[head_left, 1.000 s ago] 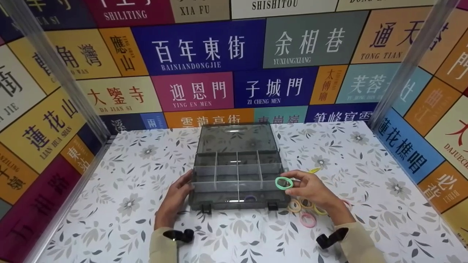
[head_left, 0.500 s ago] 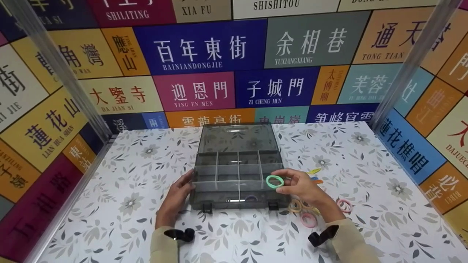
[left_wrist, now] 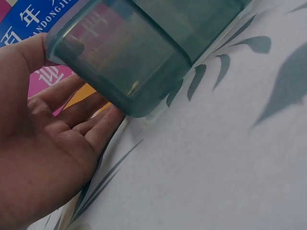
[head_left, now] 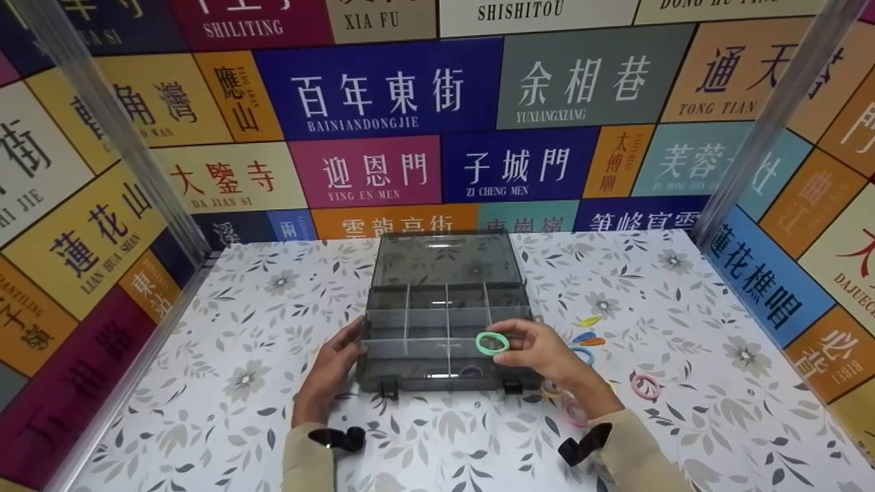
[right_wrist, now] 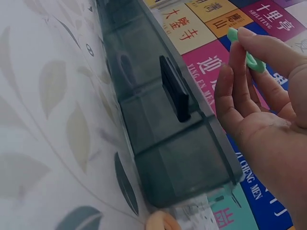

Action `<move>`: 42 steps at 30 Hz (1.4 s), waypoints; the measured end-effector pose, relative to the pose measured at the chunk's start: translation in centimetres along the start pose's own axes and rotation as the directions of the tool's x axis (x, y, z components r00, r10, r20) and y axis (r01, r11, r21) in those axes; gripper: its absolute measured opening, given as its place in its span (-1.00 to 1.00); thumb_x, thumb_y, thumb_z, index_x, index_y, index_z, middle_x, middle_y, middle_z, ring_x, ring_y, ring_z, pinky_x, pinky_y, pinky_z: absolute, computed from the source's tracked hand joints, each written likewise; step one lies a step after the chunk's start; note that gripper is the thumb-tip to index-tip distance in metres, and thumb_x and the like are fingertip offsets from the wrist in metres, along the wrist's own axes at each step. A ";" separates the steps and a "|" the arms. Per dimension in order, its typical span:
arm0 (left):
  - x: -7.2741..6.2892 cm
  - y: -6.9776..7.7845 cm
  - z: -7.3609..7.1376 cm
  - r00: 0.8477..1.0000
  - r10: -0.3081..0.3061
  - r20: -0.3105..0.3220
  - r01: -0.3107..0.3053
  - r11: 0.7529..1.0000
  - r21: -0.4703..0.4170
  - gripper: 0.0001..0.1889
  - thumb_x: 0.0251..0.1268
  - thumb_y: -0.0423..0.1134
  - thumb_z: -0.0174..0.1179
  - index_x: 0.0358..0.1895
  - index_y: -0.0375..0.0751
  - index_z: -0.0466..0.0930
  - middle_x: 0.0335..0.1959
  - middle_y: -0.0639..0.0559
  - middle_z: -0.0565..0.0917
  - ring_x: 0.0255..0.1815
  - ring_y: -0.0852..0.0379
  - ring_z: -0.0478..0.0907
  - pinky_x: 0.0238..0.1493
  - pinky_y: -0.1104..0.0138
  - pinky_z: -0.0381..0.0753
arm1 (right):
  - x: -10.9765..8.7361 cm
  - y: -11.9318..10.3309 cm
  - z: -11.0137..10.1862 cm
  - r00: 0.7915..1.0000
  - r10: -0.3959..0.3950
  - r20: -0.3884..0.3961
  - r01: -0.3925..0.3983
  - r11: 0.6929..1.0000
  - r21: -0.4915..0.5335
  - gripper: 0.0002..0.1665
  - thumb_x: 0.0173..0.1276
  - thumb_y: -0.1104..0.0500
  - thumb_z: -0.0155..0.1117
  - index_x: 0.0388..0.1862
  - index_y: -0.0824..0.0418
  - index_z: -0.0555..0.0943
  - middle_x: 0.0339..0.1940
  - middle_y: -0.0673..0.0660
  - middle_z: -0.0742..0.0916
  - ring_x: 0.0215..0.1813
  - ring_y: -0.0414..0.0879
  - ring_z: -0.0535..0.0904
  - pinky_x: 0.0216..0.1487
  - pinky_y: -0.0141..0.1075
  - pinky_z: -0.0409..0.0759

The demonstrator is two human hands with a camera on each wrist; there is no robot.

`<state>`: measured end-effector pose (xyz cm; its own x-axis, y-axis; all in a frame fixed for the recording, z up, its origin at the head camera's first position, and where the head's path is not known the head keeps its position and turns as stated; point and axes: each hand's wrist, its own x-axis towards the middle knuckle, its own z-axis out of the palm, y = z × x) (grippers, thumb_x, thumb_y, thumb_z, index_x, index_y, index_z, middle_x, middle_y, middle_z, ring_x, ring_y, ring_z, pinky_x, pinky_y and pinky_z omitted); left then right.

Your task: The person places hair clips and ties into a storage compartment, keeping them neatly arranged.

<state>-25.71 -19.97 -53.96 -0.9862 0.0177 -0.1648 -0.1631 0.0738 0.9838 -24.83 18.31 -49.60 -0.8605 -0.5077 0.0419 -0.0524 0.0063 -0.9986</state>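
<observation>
Thumb and index finger of my right hand [head_left: 541, 352] pinch a mint-green hair tie [right_wrist: 259, 66]. It is held over the front right part of a smoky see-through compartment box [head_left: 424, 348], whose lid [head_left: 444, 260] is tipped back. My left hand [head_left: 327, 369] rests against the box's left side; in the left wrist view its fingers stretch out along the wall, with the thumb up at the rim. A dark bluish ring [head_left: 470, 371] shows through the front right compartment. The other compartments show no contents.
Right of the box lie a yellow clip [head_left: 589, 320], blue and orange clips [head_left: 593, 342], a blue ring [head_left: 584, 355] and a pink hair tie [head_left: 635, 387]. More ties lie partly hidden under my right forearm. A sign-printed wall [head_left: 372, 171] stands behind the floral tabletop [head_left: 225, 424].
My right hand has moved left with the green hair tie, from the box's right edge to over its front right compartment. More clips and ties show behind it. My left hand stays put.
</observation>
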 end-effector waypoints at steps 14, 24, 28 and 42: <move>0.1 -0.2 -0.2 0.999 0.036 0.032 -0.035 0.999 -0.020 -0.34 0.34 -0.39 0.03 0.54 -0.10 0.24 0.59 -0.14 0.24 0.64 -0.11 0.07 0.62 0.01 0.15 | 0.8 0.6 2.0 0.996 0.065 -0.058 -0.066 0.997 -0.030 -0.34 0.19 0.22 0.50 0.26 0.35 0.53 0.12 0.25 0.72 0.05 -0.21 0.72 0.04 -0.36 0.72; 0.2 -0.1 -0.1 1.000 -0.013 0.011 0.013 1.000 0.011 -0.33 0.32 -0.32 0.06 0.53 0.03 0.28 0.58 -0.03 0.26 0.65 -0.04 0.07 0.63 0.02 0.13 | 1.1 0.7 2.5 0.998 0.051 -0.032 -0.052 0.998 -0.029 -0.35 0.21 0.25 0.49 0.26 0.38 0.52 0.14 0.31 0.69 0.01 -0.21 0.72 0.03 -0.33 0.73; 0.3 -0.1 -0.1 1.000 -0.025 0.009 0.025 1.000 0.009 -0.33 0.31 -0.31 0.07 0.52 0.08 0.28 0.58 0.00 0.26 0.65 -0.01 0.06 0.64 0.04 0.10 | 1.2 0.7 2.7 0.998 0.054 -0.023 -0.054 0.998 -0.025 -0.35 0.21 0.25 0.48 0.27 0.39 0.51 0.10 0.28 0.71 -0.02 -0.22 0.72 0.02 -0.34 0.73; 0.1 0.0 -0.2 1.000 -0.013 0.018 0.012 1.000 0.021 -0.35 0.35 -0.31 0.06 0.53 0.07 0.28 0.58 -0.04 0.26 0.64 -0.04 0.08 0.62 0.03 0.15 | 1.2 0.9 2.6 0.998 0.059 -0.019 -0.060 0.997 -0.046 -0.36 0.23 0.23 0.47 0.28 0.34 0.53 0.09 0.26 0.71 0.00 -0.18 0.73 0.02 -0.30 0.75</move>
<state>-25.82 -20.17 -54.01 -0.9833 0.0352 -0.1787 -0.1747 0.0953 0.9800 -24.56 15.43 -50.52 -0.8717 -0.4898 -0.0162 -0.0244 0.0765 -0.9968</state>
